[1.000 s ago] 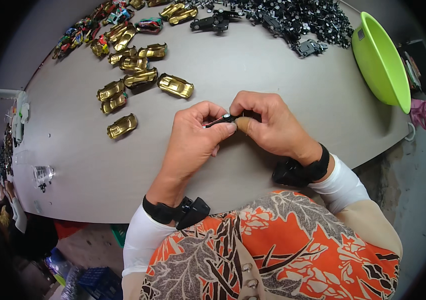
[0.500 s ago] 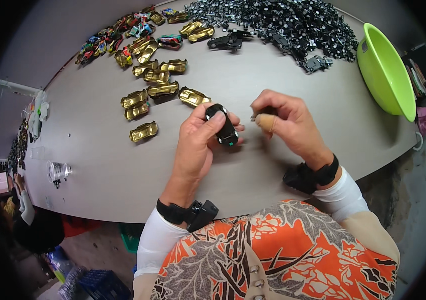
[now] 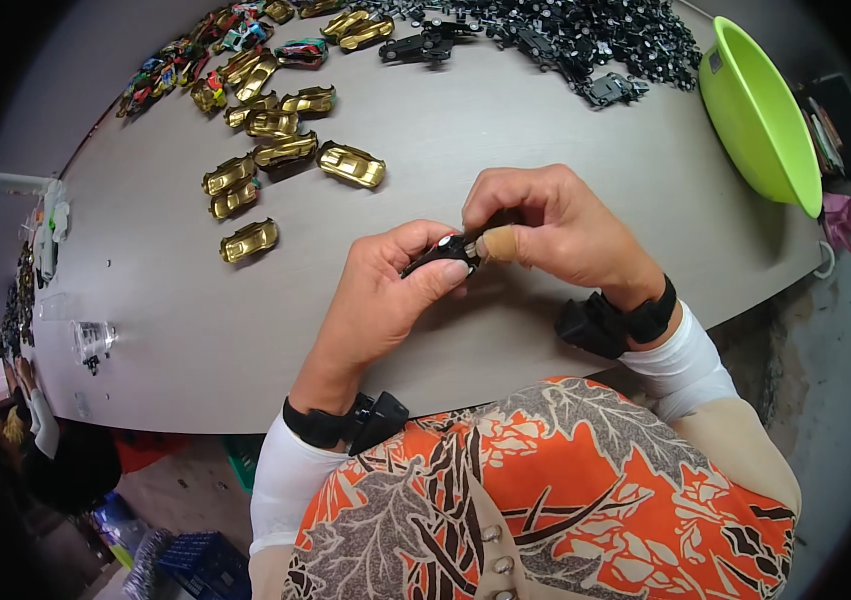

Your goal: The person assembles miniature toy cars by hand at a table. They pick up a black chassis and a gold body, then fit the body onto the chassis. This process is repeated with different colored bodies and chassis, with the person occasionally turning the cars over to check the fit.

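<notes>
Grey worktop (image 3: pixel 506 140) carries gold toy car shells (image 3: pixel 286 150), a heap of black chassis parts (image 3: pixel 586 35) and a green basin (image 3: pixel 761 115). Above it, near the front edge, left hand (image 3: pixel 386 290) and right hand (image 3: pixel 546 225) both pinch one small black toy chassis (image 3: pixel 443 252) between their fingertips.

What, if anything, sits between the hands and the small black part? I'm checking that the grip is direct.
Nothing visible does. The left hand and the right hand both pinch the black toy car chassis directly, above the grey table. The gold car bodies lie apart, farther up the table.
</notes>
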Available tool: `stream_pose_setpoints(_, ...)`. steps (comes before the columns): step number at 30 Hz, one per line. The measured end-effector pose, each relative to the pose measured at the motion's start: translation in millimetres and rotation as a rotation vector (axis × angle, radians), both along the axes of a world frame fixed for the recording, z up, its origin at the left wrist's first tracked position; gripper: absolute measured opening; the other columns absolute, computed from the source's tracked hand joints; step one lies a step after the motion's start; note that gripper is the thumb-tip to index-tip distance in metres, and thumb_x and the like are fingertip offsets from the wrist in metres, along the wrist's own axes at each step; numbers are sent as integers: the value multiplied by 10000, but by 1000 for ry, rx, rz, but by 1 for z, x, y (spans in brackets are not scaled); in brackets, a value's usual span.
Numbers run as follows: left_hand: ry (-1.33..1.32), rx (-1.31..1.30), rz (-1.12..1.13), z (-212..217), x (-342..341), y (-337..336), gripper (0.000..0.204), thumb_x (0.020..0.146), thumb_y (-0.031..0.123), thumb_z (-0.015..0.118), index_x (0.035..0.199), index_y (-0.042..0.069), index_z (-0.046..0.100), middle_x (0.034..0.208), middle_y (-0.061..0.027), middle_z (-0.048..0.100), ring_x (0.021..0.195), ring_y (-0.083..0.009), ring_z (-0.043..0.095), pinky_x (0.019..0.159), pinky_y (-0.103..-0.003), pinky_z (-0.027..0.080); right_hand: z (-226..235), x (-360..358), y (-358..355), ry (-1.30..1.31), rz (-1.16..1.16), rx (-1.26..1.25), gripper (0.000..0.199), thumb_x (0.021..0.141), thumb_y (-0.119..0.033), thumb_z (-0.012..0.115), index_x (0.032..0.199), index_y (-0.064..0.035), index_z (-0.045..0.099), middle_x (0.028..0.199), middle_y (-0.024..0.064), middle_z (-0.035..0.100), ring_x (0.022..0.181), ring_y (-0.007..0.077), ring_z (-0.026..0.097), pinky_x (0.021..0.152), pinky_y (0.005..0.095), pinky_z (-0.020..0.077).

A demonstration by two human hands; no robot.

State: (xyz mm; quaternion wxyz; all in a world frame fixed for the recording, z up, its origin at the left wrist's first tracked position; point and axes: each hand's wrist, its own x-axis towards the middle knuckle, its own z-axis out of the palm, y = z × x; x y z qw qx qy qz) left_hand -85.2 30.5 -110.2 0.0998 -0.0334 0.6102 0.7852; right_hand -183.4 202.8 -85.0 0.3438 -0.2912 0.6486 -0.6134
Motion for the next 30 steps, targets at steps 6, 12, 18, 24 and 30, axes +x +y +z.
stream_pose_setpoints(6,-4,-206,18,-3,8,-2,146,839,114,607,917,-8,617,703,19,578,631,-40,493,566,-185,393,-15,14,-10,320,-46,75,118,694,52,606,805,12,610,740,89,581,666,152,542,593,276,420)
stream_pose_setpoints(12,-56,-91,69,1,10,-11,149,830,130,608,914,8,629,684,14,588,602,-28,484,510,-173,352,-10,15,-17,-135,-30,6,95,773,7,589,866,6,603,741,15,571,620,91,546,530,216,431)
stream_pose_setpoints(18,-95,59,86,1,17,-18,192,825,170,621,940,17,632,702,0,608,583,-26,493,493,-163,342,-14,8,-7,-190,-97,-82,92,795,-17,582,882,-5,610,754,12,575,601,78,555,534,205,449)
stream_pose_setpoints(24,-111,12,80,12,36,-27,279,783,201,632,961,-13,614,741,-55,619,598,-74,542,488,-187,387,-24,27,-16,28,133,-84,108,741,17,599,846,-5,610,762,15,577,643,93,536,615,225,444)
stream_pose_setpoints(30,-135,13,413,7,164,-70,288,676,-21,542,949,-96,594,747,-124,588,590,-185,578,508,-288,482,-3,-20,3,163,8,2,122,714,51,567,808,0,626,753,27,610,684,99,546,635,233,447)
